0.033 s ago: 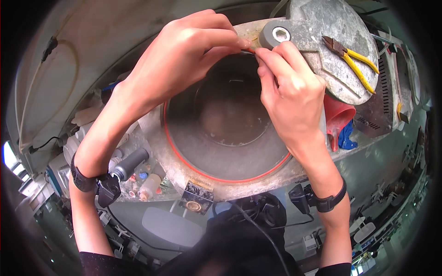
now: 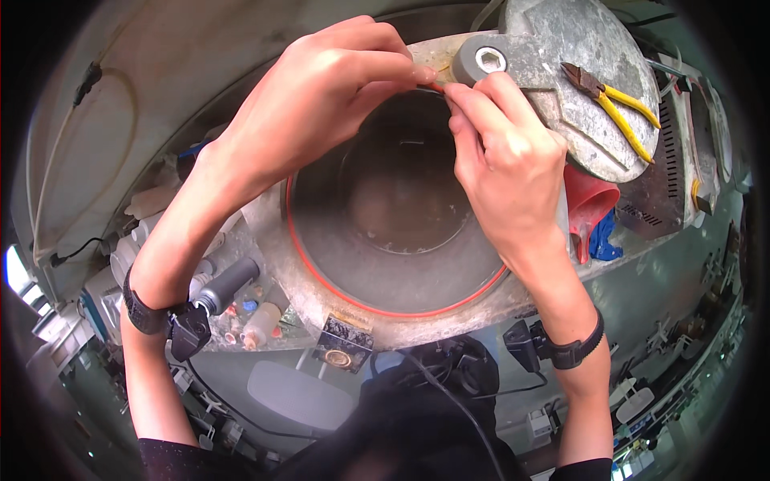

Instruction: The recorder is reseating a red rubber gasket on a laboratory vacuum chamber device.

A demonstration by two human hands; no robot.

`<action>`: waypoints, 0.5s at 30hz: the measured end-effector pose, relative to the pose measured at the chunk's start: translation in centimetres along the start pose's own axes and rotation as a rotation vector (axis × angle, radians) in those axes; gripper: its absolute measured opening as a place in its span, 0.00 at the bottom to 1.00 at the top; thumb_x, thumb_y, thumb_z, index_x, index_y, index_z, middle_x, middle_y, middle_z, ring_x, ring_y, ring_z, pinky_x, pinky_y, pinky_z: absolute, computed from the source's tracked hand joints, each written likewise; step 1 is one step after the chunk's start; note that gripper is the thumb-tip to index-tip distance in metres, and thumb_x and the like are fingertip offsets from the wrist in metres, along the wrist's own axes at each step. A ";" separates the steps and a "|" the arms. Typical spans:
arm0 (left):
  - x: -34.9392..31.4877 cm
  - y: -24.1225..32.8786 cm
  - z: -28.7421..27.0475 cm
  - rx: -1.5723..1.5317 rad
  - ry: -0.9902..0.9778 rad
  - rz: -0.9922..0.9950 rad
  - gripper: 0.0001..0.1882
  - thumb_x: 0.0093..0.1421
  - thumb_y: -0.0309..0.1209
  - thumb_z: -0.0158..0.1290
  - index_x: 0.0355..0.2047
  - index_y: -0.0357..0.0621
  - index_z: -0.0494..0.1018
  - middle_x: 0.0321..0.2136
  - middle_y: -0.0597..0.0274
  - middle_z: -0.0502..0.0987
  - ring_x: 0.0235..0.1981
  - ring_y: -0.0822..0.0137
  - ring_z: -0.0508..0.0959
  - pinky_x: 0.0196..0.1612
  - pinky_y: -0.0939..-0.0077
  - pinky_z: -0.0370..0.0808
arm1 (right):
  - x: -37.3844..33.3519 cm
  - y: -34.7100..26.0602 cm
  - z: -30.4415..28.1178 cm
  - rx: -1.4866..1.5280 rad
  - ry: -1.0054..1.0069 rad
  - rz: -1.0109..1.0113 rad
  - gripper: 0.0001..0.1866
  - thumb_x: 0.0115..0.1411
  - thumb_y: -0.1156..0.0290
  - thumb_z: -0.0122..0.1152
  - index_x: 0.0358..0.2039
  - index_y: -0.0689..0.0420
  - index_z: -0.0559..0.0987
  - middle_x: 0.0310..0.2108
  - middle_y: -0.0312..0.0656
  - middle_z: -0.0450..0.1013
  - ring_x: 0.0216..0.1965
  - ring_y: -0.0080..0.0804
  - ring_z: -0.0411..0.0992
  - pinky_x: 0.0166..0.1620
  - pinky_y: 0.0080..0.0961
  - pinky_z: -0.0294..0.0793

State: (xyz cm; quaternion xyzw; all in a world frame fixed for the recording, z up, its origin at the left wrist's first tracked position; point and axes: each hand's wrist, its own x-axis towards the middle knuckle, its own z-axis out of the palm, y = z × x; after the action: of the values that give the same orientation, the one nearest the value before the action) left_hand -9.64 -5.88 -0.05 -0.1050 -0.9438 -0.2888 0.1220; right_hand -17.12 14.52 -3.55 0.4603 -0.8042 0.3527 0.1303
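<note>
My left hand [image 2: 321, 96] and my right hand [image 2: 513, 160] meet at the far side of a round grey disc [image 2: 401, 276]. Each is closed in a pinch on a short stretch of red cord [image 2: 436, 87] showing between the fingertips. A thin red ring [image 2: 365, 307] runs round the disc's rim; my hands hide whether the cord joins it. Right of my fingers is a grey knob with a hex socket [image 2: 490, 60]. Diagonal cutting pliers [image 2: 613, 108] with yellow handles lie on a worn grey metal cover [image 2: 553, 32] beyond my right hand.
A red funnel-like piece [image 2: 591, 200] and a blue object [image 2: 605, 239] sit right of the disc. Several bottles, one of them grey [image 2: 231, 284], crowd the left side. A small black metal block [image 2: 344, 343] is at the near edge. Both wrists carry strapped black devices with cables.
</note>
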 end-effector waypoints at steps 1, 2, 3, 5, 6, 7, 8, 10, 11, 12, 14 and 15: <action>0.0 0.0 0.0 0.025 -0.021 0.017 0.16 0.58 0.15 0.62 0.46 0.40 0.84 0.36 0.58 0.82 0.37 0.57 0.83 0.42 0.66 0.80 | 0.0 0.0 0.0 -0.014 -0.003 -0.004 0.07 0.53 0.79 0.68 0.34 0.59 0.82 0.34 0.38 0.74 0.21 0.40 0.77 0.26 0.34 0.76; 0.0 -0.1 0.0 0.027 -0.020 0.017 0.16 0.58 0.15 0.62 0.46 0.40 0.84 0.36 0.58 0.82 0.37 0.57 0.83 0.42 0.66 0.80 | 0.0 0.0 0.0 -0.024 -0.004 -0.011 0.07 0.54 0.79 0.67 0.34 0.59 0.82 0.34 0.38 0.74 0.22 0.40 0.77 0.27 0.33 0.77; 0.0 -0.3 0.1 0.042 -0.029 0.033 0.16 0.59 0.15 0.61 0.47 0.40 0.84 0.37 0.57 0.82 0.38 0.57 0.83 0.42 0.66 0.80 | 0.0 0.0 0.0 -0.024 -0.003 -0.014 0.07 0.54 0.79 0.67 0.34 0.59 0.82 0.34 0.38 0.74 0.22 0.40 0.77 0.27 0.33 0.77; -0.3 -0.1 0.2 0.062 -0.036 0.046 0.16 0.59 0.15 0.61 0.47 0.40 0.84 0.37 0.57 0.82 0.38 0.57 0.82 0.42 0.65 0.80 | -0.1 0.1 0.1 -0.030 0.007 -0.032 0.07 0.54 0.79 0.67 0.35 0.59 0.83 0.35 0.38 0.74 0.22 0.39 0.77 0.27 0.34 0.77; -0.4 0.2 0.1 0.035 0.005 -0.005 0.16 0.59 0.15 0.60 0.47 0.41 0.84 0.38 0.56 0.82 0.38 0.57 0.83 0.42 0.66 0.80 | 0.0 0.1 0.1 -0.026 0.008 -0.036 0.07 0.54 0.79 0.67 0.35 0.59 0.83 0.35 0.38 0.74 0.22 0.39 0.77 0.27 0.34 0.77; -0.6 0.4 0.0 0.009 0.045 -0.057 0.16 0.59 0.14 0.60 0.47 0.41 0.84 0.38 0.55 0.82 0.38 0.56 0.83 0.42 0.66 0.80 | 0.1 0.1 0.1 -0.030 0.006 -0.044 0.08 0.54 0.79 0.66 0.36 0.59 0.83 0.35 0.37 0.74 0.23 0.39 0.78 0.27 0.34 0.77; -1.0 0.2 0.1 0.008 0.045 -0.055 0.16 0.59 0.14 0.60 0.47 0.41 0.84 0.38 0.55 0.82 0.38 0.56 0.83 0.42 0.66 0.80 | 0.0 0.1 0.2 -0.038 0.003 -0.046 0.08 0.54 0.79 0.66 0.36 0.59 0.83 0.35 0.37 0.74 0.23 0.39 0.78 0.27 0.34 0.77; -1.7 -0.2 -0.1 -0.089 0.076 -0.137 0.17 0.60 0.15 0.60 0.48 0.42 0.84 0.39 0.54 0.81 0.38 0.55 0.82 0.43 0.66 0.80 | 0.0 0.1 0.3 -0.052 0.005 -0.052 0.08 0.54 0.80 0.66 0.36 0.58 0.83 0.35 0.37 0.74 0.24 0.39 0.78 0.28 0.33 0.78; -1.9 -0.2 -0.1 -0.089 0.076 -0.138 0.17 0.60 0.15 0.60 0.48 0.42 0.84 0.39 0.54 0.81 0.38 0.55 0.82 0.43 0.66 0.80 | 0.0 0.1 0.4 -0.062 0.006 -0.060 0.08 0.54 0.80 0.65 0.36 0.58 0.82 0.35 0.37 0.74 0.24 0.38 0.79 0.28 0.33 0.78; -2.0 -0.1 -0.2 0.002 0.075 -0.080 0.17 0.60 0.15 0.60 0.49 0.42 0.83 0.38 0.54 0.81 0.38 0.56 0.83 0.43 0.66 0.80 | 0.1 0.1 0.5 -0.061 0.005 -0.061 0.08 0.54 0.80 0.65 0.36 0.58 0.82 0.35 0.37 0.74 0.24 0.38 0.79 0.28 0.33 0.78; -2.1 0.0 -0.2 0.093 0.074 -0.023 0.18 0.60 0.15 0.60 0.49 0.42 0.83 0.38 0.55 0.82 0.38 0.56 0.83 0.44 0.66 0.80 | 0.4 0.1 0.8 -0.028 -0.002 -0.077 0.07 0.55 0.80 0.64 0.35 0.58 0.82 0.34 0.37 0.74 0.25 0.38 0.79 0.28 0.34 0.79; -2.0 0.1 -0.2 0.119 0.036 -0.001 0.19 0.60 0.15 0.60 0.50 0.43 0.83 0.38 0.56 0.82 0.38 0.58 0.83 0.43 0.66 0.81 | 0.5 0.1 0.9 -0.027 -0.004 -0.079 0.07 0.55 0.80 0.64 0.35 0.58 0.82 0.34 0.37 0.74 0.25 0.38 0.79 0.28 0.34 0.79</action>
State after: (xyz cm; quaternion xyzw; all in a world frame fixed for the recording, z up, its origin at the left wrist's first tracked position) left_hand -7.66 -6.13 -0.46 -0.0917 -0.9570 -0.2339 0.1447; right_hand -17.37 13.60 -3.97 0.4904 -0.7905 0.3354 0.1487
